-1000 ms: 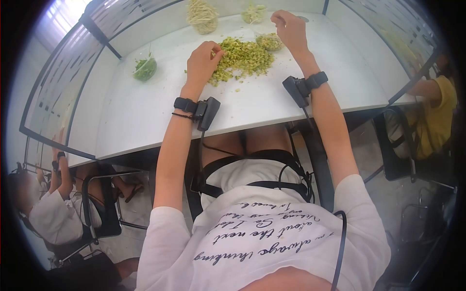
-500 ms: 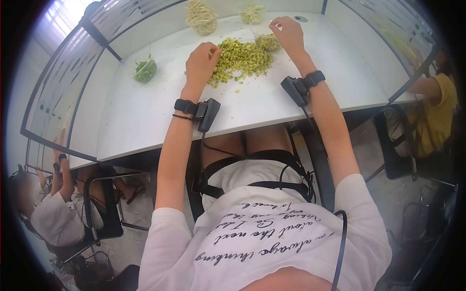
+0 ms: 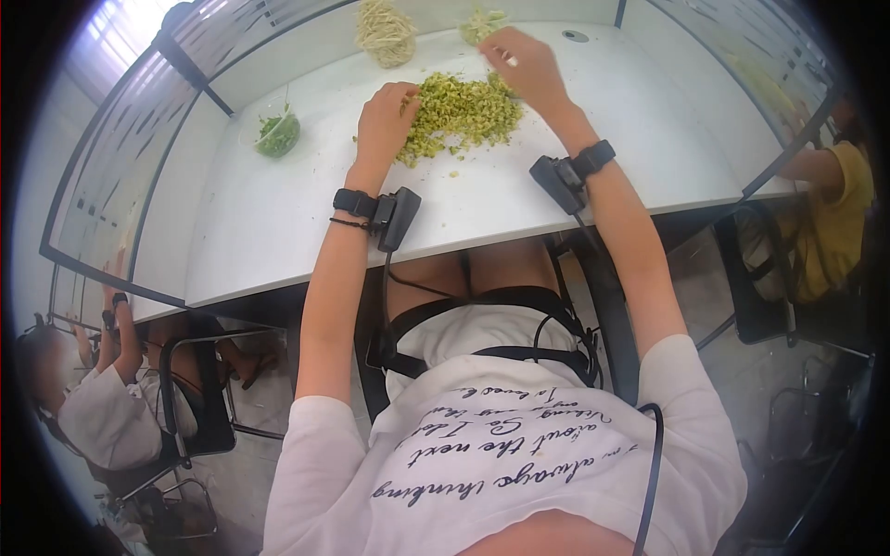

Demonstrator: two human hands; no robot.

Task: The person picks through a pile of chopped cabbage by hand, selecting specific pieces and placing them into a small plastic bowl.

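A loose pile of chopped green and yellow pieces [image 3: 464, 113] lies on the white table [image 3: 306, 199]. At the pile's left edge rests my left hand [image 3: 385, 120], fingers curled together; what they hold, if anything, is too small to make out. Over the pile's upper right, my right hand [image 3: 526, 69] has its thumb and fingers pinched, with a small pale bit at the fingertips. That hand mostly covers a clear bowl of mixed pieces [image 3: 502, 85]. Behind it stands a clear container of pale green pieces [image 3: 481, 28].
A bundle of pale sprouts [image 3: 385, 35] lies at the back. To the left is a clear bowl of green bits [image 3: 277, 134]. Low partitions [image 3: 714, 93] border the table. One person [image 3: 111, 408] sits at left, another in yellow [image 3: 839, 222] at right.
My right hand has shifted left, from beside the clear bowl of mixed pieces to over it, hiding most of it. My left hand has barely moved.
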